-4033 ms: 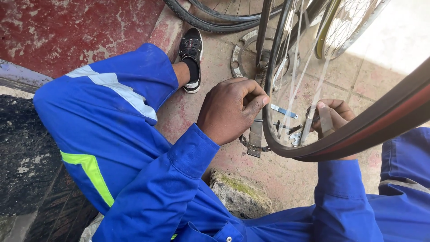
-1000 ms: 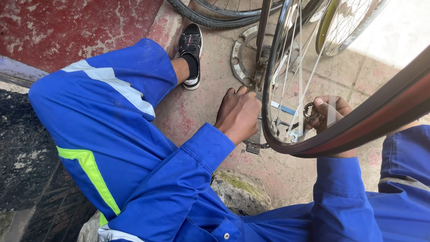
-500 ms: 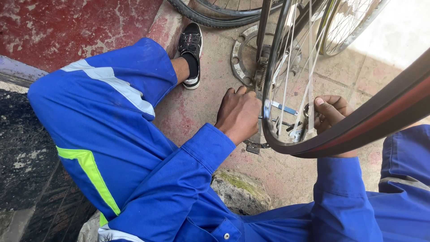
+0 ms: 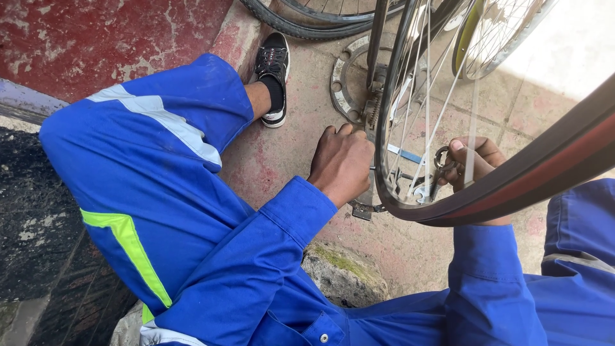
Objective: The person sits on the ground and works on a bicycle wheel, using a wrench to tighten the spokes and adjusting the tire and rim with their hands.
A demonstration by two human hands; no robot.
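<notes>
We have our left hand (image 4: 343,163) closed against the hub of the bicycle wheel (image 4: 410,138), our right hand (image 4: 471,160) gripping a ring spanner (image 4: 441,168) there, so the axle work looks unfinished.

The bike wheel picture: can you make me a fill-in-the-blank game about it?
1. The right hand holds a metal ____ beside the spokes.
2. The left hand is on the other side of the bicycle ____.
3. The person's overalls are ____ with a yellow-green stripe.
4. The black shoe rests on the ____.

Missing words: spanner; wheel; blue; ground
</notes>
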